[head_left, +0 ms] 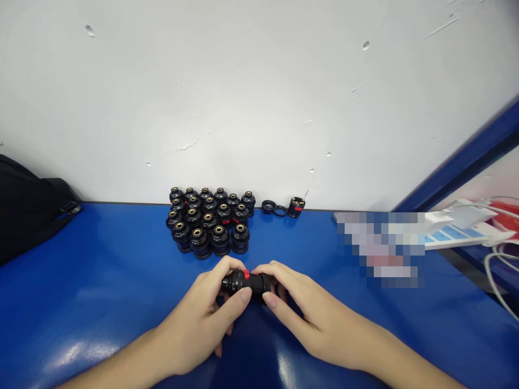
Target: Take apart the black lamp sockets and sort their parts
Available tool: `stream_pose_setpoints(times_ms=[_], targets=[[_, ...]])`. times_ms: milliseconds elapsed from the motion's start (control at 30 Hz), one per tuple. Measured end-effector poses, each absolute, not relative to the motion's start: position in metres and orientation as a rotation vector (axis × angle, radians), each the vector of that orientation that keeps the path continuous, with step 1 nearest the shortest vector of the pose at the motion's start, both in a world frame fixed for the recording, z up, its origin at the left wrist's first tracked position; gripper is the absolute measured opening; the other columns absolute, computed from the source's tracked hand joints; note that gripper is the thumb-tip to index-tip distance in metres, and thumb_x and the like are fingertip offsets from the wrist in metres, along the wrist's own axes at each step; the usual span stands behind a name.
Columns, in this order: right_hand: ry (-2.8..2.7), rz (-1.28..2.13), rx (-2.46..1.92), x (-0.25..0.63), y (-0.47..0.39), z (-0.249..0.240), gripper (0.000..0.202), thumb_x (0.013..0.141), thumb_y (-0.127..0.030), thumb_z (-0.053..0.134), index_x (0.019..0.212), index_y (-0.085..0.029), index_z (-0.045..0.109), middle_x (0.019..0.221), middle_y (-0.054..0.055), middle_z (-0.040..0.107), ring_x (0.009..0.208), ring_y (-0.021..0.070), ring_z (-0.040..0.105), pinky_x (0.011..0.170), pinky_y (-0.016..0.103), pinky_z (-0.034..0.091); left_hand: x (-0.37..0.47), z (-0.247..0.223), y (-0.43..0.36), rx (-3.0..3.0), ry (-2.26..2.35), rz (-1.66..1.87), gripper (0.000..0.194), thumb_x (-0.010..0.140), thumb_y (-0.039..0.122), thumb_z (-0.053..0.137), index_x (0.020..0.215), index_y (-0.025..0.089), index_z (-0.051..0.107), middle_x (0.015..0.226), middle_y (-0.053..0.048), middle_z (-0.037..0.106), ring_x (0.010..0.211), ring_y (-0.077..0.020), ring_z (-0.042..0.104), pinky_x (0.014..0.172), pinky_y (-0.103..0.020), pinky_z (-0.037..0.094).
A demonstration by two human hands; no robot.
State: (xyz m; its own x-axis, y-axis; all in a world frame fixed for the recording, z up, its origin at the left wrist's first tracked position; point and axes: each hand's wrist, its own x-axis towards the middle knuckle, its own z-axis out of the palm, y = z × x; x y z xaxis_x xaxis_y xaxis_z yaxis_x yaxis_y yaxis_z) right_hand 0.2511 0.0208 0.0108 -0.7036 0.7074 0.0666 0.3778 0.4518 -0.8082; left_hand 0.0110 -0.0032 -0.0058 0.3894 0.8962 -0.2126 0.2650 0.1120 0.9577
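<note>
A black cylindrical part [256,285] with a small red tab on top lies sideways between both hands, above the front of the blue table. My left hand [208,310] is closed on its narrower left end, thumb on the near side below the red tab. At the other end, my right hand [302,310] pinches the part with thumb and fingers. Behind the hands stand several black round parts [200,244] with brass-coloured centres, grouped in rows.
Near the wall are a loose black part with a red tab [297,207] and black rings [268,206]. A black bag [32,210] sits at the left. On the right are a pixelated item [377,243], a power strip [458,233] and white cables [492,270].
</note>
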Motion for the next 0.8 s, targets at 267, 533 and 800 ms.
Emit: stream_pose_setpoints(times_ms=[267,533,800], targets=[[-2.320,1.132,-0.928,0.2509,0.0192,0.0102,0.024,0.116,-0.039,0.041,0.129,-0.026,0.056,0.114,0.006,0.066,0.100,0.0212,0.065,0.093,0.039,0.054,0.0106,-0.0052,-0.0036,1.419,1.110,0.646,0.042,0.105,0.064,0.054,0.120,0.025,0.051,0.065,0.009,0.051,0.042,-0.0063,0.045,0.037,-0.013,0.046],[-2.328,1.112,-0.937,0.2509,0.0209,0.0084,0.026,0.116,-0.039,0.041,0.133,-0.026,0.057,0.117,0.006,0.067,0.102,0.0207,0.066,0.095,0.039,0.055,0.0103,-0.0044,-0.0036,1.419,1.116,0.630,0.042,0.106,0.064,0.053,0.120,0.025,0.051,0.066,0.009,0.050,0.044,-0.0063,0.045,0.037,-0.012,0.046],[-2.312,1.038,-0.926,0.2517,0.0188,0.0093,0.023,0.114,-0.037,0.046,0.130,-0.027,0.059,0.113,0.006,0.070,0.098,0.0213,0.068,0.091,0.038,0.058,0.0106,-0.0053,-0.0033,1.416,1.126,0.624,0.044,0.105,0.066,0.053,0.121,0.025,0.051,0.066,0.009,0.050,0.046,-0.0074,0.046,0.037,-0.013,0.046]])
